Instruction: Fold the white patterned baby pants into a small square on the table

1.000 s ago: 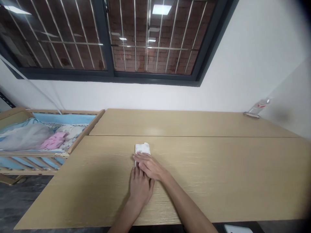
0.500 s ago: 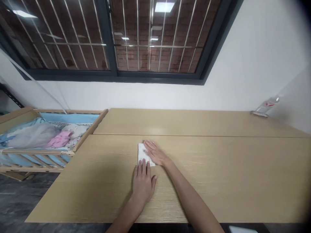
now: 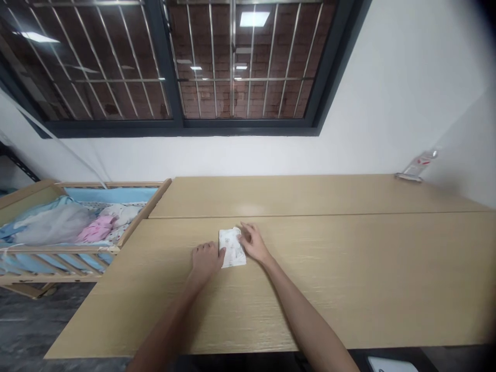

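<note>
A small white folded piece (image 3: 232, 248) with faint grey marks lies flat on the wooden tabletop (image 3: 349, 279); whether it is cloth or paper I cannot tell. At its left edge rests my left hand (image 3: 206, 260), fingers slightly bent on the table, thumb apart and touching the edge. My right hand (image 3: 254, 244) is at the upper right edge, with its index finger raised and apart from the thumb, which touches the piece. Neither hand grips it.
To the left stands a wooden crib (image 3: 143, 214) with blue lining, a pink cloth (image 3: 96, 229) and other bedding. A clear plastic bottle (image 3: 418, 165) leans in the far right corner. Behind the table is a barred window (image 3: 248, 126). A white-topped object (image 3: 391, 364) shows below the front edge.
My left hand has slid off the white piece to its left side. My right hand has drawn back to its right edge, fingers bent, uncovering most of it. The view has shifted slightly.
</note>
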Motion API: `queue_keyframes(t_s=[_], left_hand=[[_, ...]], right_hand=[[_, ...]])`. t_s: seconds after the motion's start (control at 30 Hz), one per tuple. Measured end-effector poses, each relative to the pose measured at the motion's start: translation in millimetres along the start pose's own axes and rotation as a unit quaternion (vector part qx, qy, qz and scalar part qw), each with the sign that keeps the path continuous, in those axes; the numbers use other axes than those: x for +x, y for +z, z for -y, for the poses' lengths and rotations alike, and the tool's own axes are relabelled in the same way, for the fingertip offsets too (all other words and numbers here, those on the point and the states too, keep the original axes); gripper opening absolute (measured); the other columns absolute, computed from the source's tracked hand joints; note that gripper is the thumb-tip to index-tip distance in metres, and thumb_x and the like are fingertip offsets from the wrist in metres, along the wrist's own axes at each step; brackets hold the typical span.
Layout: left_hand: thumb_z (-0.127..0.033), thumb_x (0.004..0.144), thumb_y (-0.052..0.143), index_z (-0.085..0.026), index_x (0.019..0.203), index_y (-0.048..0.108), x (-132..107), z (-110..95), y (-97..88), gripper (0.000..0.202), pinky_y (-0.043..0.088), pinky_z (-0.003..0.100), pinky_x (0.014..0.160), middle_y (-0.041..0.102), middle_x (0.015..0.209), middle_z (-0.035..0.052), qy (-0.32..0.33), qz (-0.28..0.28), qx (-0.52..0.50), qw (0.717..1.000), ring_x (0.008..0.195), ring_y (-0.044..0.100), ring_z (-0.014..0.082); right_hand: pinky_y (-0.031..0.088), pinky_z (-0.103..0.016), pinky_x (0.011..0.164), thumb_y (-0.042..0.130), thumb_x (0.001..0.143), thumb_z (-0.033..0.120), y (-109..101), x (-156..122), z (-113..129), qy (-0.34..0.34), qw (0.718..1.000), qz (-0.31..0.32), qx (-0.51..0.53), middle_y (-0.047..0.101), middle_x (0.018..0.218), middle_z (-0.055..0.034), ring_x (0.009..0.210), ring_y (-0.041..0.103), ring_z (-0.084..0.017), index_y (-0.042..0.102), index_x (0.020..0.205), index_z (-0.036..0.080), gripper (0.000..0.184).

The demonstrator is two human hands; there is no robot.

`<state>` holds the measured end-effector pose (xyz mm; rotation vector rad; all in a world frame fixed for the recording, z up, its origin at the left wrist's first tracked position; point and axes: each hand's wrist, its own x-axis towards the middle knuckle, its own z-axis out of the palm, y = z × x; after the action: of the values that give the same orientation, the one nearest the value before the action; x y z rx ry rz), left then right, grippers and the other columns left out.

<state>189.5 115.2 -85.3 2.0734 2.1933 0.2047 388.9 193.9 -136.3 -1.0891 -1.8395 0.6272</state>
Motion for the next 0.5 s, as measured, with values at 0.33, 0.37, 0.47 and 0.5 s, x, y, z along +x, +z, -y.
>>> queue_keyframes(t_s=[0.33, 0.37, 0.47, 0.5], left_hand=[[-0.035, 0.104, 0.031, -0.018, 0.104, 0.055, -8, 0, 1.6, 0.029, 0.046, 0.028, 0.079, 0.072, 0.106, 0.0105, 0.052, 0.026, -0.103, 0.993, 0.096, 0.068, 0.0206], [-0.035, 0.105, 0.028, -0.02, 0.102, 0.054, -17, 4, -1.1, 0.03, 0.046, 0.027, 0.078, 0.071, 0.103, 0.0086, 0.057, 0.021, -0.118, 0.991, 0.093, 0.067, 0.0192], [-0.043, 0.103, 0.025, -0.022, 0.092, 0.052, -55, 29, -11.3, 0.036, 0.048, 0.025, 0.072, 0.066, 0.088, 0.0035, 0.076, 0.009, -0.22, 0.972, 0.081, 0.063, 0.0169], [-0.05, 0.101, 0.028, -0.023, 0.09, 0.052, -71, 41, -15.1, 0.038, 0.048, 0.026, 0.071, 0.064, 0.083, 0.0021, 0.081, 0.013, -0.273, 0.958, 0.078, 0.061, 0.017]], right_hand=[[0.045, -0.042, 0.099, 0.069, 0.081, 0.028, 7, -5, 22, 0.013, 1.0, -0.011, -0.014, 0.06, 0.106, -0.0086, 0.106, 0.055, -0.025, 0.063, 0.103, 0.019, 0.025], [0.047, -0.041, 0.095, 0.07, 0.08, 0.028, 11, -9, 28, 0.024, 1.0, -0.012, -0.002, 0.06, 0.101, -0.0071, 0.101, 0.056, -0.024, 0.062, 0.097, 0.019, 0.021], [0.047, -0.033, 0.079, 0.071, 0.077, 0.028, 25, -27, 60, 0.057, 0.996, 0.041, 0.052, 0.058, 0.086, -0.0014, 0.085, 0.054, -0.02, 0.056, 0.086, 0.021, 0.018], [0.045, -0.03, 0.074, 0.071, 0.076, 0.027, 30, -36, 75, 0.067, 0.992, 0.078, 0.075, 0.056, 0.082, 0.0004, 0.079, 0.052, -0.018, 0.055, 0.084, 0.021, 0.019]])
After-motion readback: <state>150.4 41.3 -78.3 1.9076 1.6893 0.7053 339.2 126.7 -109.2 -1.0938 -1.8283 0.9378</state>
